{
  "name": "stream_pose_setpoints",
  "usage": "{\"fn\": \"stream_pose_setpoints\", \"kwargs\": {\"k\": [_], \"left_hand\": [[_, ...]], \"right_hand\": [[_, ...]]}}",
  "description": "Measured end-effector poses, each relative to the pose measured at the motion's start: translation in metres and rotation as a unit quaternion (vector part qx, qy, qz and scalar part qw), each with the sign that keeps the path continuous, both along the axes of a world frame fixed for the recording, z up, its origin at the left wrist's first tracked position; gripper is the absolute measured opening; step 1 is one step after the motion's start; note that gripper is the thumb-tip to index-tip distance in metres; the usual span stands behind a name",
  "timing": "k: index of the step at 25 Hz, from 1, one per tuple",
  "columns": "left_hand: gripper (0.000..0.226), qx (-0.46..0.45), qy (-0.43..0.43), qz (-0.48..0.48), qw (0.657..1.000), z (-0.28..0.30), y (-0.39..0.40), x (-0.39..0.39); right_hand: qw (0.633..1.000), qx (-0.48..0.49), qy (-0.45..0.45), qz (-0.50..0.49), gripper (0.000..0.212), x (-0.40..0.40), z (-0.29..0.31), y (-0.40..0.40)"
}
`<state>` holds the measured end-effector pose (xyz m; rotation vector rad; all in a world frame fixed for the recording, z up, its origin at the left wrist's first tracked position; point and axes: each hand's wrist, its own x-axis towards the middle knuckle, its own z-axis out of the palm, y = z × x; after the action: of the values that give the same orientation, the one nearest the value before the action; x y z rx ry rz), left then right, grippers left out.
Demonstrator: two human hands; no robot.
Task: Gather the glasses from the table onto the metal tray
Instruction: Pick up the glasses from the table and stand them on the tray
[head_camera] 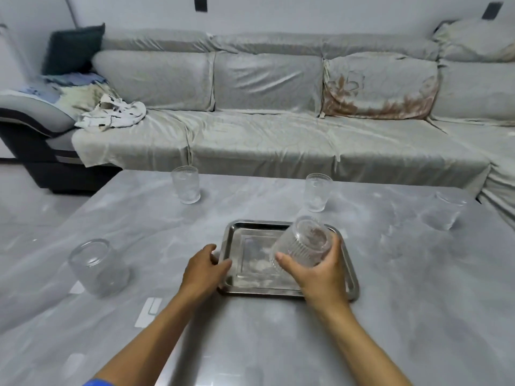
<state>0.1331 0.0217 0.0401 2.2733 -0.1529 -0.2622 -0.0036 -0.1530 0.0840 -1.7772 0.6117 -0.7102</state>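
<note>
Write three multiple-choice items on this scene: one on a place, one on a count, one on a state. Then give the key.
1. Where is the left hand?
A. at the metal tray's left edge
B. on the sofa
C. inside a glass

2. How many glasses stand on the table off the metal tray?
A. one
B. four
C. seven

3. How is the held glass in the right hand?
A. upright on the table
B. tilted above the tray
C. lying on the sofa

Key: 1 A, its fingers touch that rim; 2 B, four stand around the tray; 3 B, its mouth faces the camera.
</note>
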Motion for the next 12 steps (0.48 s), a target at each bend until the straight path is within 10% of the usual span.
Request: {"fn": "stream_pose_setpoints", "kwargs": {"k": [12], "left_hand": [[0.020, 0.025, -0.023, -0.012, 0.999, -0.020, -0.003, 0.022]], "right_hand": [[0.984, -0.130, 0.094, 0.074, 0.087, 0.147, -0.061, 0.017]]}}
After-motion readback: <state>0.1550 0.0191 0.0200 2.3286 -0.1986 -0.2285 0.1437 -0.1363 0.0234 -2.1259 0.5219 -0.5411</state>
